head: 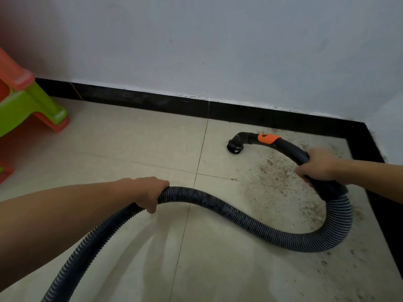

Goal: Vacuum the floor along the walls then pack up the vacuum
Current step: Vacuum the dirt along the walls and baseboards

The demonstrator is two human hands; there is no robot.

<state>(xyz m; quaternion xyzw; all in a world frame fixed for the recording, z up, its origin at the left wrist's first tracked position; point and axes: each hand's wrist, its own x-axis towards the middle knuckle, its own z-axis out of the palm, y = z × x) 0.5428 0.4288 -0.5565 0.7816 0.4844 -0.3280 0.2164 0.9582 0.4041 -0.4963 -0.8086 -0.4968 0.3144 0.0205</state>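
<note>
The right hand [316,165] wraps its fingers round the lower end of the rigid curved handle [287,147], just above the cuff where the ribbed hose [239,214] begins. Gripping that low probably gives the reach to steer the tip from standing height. The small round nozzle [235,147], beyond the orange collar [267,138], sits mouth-down on the tiled floor [109,149], near the black skirting board [152,101] but not against it.

The left hand [150,192] curls over the hose further back, thumb underneath, and holds that stretch up off the tiles. This looks meant to take the hose's weight off the steering hand and stop slack from dragging through the mess. Between the two hands the hose sags in a low loop; whether it touches the floor I cannot tell. Behind the left hand it runs out of the bottom of the view, and the vacuum's body is out of sight.

Brown dirt [279,173] is scattered thickly where the skirting board turns its corner, and it thins away from there. The nozzle stands at the edge of that patch, so the wall-side vacuuming seems well short of done and packing up is not yet begun. A green and orange plastic stool [26,101] stands at the skirting board's other end, away from the hose.
</note>
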